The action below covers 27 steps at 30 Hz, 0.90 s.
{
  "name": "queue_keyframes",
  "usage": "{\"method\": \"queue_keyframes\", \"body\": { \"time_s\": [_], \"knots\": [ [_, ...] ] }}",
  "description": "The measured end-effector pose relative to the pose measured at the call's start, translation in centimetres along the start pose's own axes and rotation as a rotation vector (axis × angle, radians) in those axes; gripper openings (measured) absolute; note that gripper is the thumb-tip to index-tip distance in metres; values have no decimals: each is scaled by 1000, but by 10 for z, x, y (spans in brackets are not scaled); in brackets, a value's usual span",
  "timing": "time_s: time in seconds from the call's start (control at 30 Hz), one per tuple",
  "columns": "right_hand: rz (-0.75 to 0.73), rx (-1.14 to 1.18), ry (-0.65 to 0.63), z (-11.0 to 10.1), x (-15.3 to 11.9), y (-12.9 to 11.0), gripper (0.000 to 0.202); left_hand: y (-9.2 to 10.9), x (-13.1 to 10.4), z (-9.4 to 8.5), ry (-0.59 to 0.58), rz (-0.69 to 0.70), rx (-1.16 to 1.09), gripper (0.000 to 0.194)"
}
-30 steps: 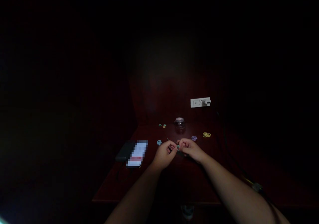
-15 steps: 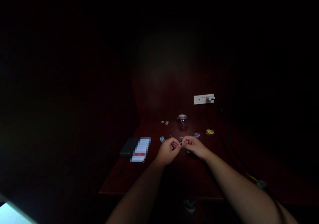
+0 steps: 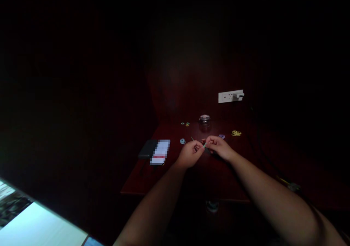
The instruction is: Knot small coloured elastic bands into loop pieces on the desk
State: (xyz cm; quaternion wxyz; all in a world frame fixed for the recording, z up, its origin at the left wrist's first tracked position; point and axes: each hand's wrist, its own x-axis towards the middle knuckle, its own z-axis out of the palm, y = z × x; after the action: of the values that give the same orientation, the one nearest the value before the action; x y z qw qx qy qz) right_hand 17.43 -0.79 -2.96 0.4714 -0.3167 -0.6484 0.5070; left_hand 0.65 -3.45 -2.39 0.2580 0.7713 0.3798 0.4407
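My left hand (image 3: pixel 192 153) and my right hand (image 3: pixel 219 147) meet above the table, fingertips pinched together. Between them a small green hair tie (image 3: pixel 204 145) is pulled into a narrow line. Reddish hair ties (image 3: pixel 203 141) show just behind the fingertips, partly covered. To the left of my left hand lies a bunch of blue hair ties (image 3: pixel 182 141). Purple hair ties (image 3: pixel 222 136) lie just beyond my right hand, with yellow hair ties (image 3: pixel 236 133) farther right.
A clear lidded jar (image 3: pixel 205 123) stands at the back, with a few green and yellow ties (image 3: pixel 187 124) left of it. A phone (image 3: pixel 160 152) and a dark flat case (image 3: pixel 148 149) lie at the left. A socket (image 3: pixel 231 96) is on the wall; a cable runs along the right.
The green hair tie has gone from a visible loop to a stretched line between my fingers. The view has tilted down and left, so everything appears higher and farther right.
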Motion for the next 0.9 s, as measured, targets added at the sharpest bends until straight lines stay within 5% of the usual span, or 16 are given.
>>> {"method": "queue_keyframes", "body": {
  "time_s": [0.37,0.7,0.9],
  "knots": [
    [84,45,-80,4,-3,-4,24,-4,1,1,20,-6,-25,19],
    [44,31,-60,0,0,4,25,2,-2,-1,-95,15,-31,18],
    [77,28,-121,4,-2,-1,25,-2,0,0,-23,-1,-71,17]
  ]
}}
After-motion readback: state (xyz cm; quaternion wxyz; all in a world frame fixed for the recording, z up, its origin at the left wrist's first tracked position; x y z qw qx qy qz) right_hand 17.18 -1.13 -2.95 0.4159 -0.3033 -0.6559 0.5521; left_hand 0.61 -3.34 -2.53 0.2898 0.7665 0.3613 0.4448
